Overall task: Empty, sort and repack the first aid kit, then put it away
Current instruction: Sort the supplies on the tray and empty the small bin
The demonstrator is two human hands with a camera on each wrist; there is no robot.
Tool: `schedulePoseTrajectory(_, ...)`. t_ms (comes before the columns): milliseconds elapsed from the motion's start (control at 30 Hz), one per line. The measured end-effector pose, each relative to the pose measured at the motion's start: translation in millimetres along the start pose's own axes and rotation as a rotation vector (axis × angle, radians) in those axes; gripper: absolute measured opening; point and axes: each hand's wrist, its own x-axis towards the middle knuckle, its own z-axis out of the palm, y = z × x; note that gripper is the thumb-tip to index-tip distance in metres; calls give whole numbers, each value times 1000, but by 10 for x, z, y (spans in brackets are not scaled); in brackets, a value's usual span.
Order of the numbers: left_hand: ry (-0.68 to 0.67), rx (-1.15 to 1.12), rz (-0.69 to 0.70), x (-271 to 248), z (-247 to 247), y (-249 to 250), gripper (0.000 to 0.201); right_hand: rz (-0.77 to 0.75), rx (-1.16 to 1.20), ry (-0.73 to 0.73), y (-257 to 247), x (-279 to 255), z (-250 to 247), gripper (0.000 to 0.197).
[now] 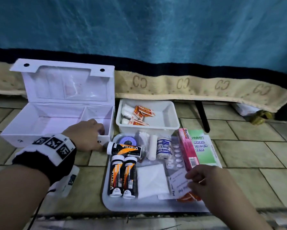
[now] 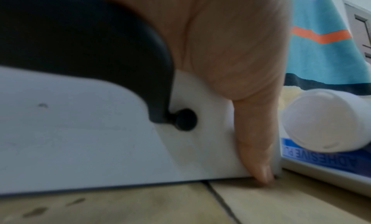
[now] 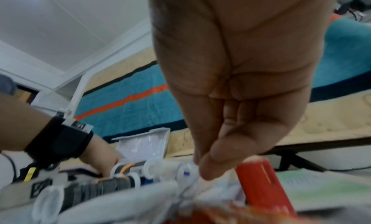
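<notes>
The white first aid box (image 1: 56,117) stands open and empty on the floor at the left, lid upright. My left hand (image 1: 100,137) grips its front right corner, fingers curled over the wall and thumb (image 2: 255,140) down the front face (image 2: 80,140). My right hand (image 1: 189,178) pinches small white pad packets (image 1: 179,181) at the near right of the grey tray (image 1: 139,205); its fingertips (image 3: 202,168) press together in the right wrist view. On the tray lie three black-and-orange tubes (image 1: 116,175), a white gauze square (image 1: 151,180), a bandage roll (image 1: 163,147) and a blister strip (image 1: 176,156).
A white bin (image 1: 169,120) behind the tray holds orange plaster packets (image 1: 143,112). A pink Bacidin carton (image 1: 186,147) and green first aid guide (image 1: 201,146) lie at the tray's right edge. A blue bedspread (image 1: 156,30) hangs behind, with a black bed leg (image 1: 203,117).
</notes>
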Motion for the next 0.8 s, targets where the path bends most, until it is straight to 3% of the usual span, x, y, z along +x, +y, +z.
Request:
schedulePoseTrajectory(267, 0, 0, -11, -7, -6, 9, 55, -39, -11, 2, 28, 44, 290, 35)
schedulePoseTrajectory(400, 3, -6, -12, -13, -2, 10, 54, -78, -130, 19, -91, 24, 309, 22)
schedulePoseTrajectory(467, 5, -20, -14, -15, -2, 14, 54, -91, -203, 52, -185, -8, 258, 10)
schedulePoseTrajectory(667, -4, -29, -19, -17, -5, 15, 53, -154, -187, 156, -529, 215, -212, 7)
schedulePoseTrajectory(800, -16, -37, -22, -20, -23, 23, 54, -222, -352, 95, -767, 675, -397, 13)
